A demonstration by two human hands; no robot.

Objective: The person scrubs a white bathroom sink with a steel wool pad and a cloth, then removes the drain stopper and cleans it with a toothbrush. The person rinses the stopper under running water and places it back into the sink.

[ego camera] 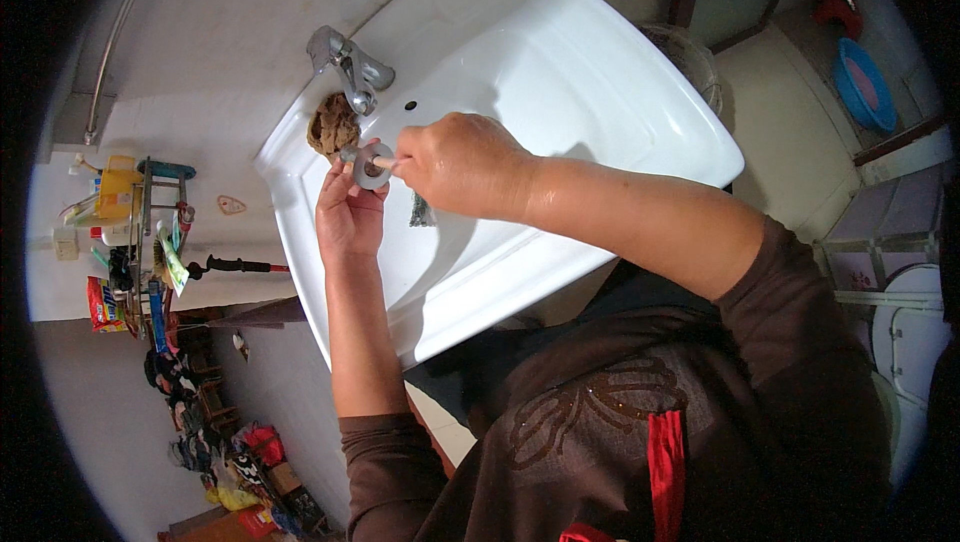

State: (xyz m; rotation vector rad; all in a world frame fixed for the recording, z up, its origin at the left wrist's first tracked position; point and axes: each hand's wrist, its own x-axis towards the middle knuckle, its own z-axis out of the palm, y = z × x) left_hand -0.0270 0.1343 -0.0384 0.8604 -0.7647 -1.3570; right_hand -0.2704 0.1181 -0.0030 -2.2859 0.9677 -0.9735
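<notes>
My left hand point(351, 215) holds a round grey ring-shaped part point(370, 167) above the white washbasin point(570, 91). It looks like a metal drain fitting with a knob on its far side. My right hand point(465, 163) grips a thin, pale stick-like tool point(385, 163), whose tip meets the middle of the ring. The fingers hide most of the tool, so its kind is unclear. Below my right wrist, a dark patterned piece point(421, 210) shows in the basin, partly covered. A crumpled brown cloth point(334, 125) lies on the rim beside the chrome tap point(349, 65).
A wall rack point(154, 242) with bottles, brushes and a tube is on the left. A metal rail point(112, 54) runs along the wall. Past the basin's right edge stand a bin point(686, 61) and a blue plastic tub point(862, 88). A toilet point(911, 324) is at the far right.
</notes>
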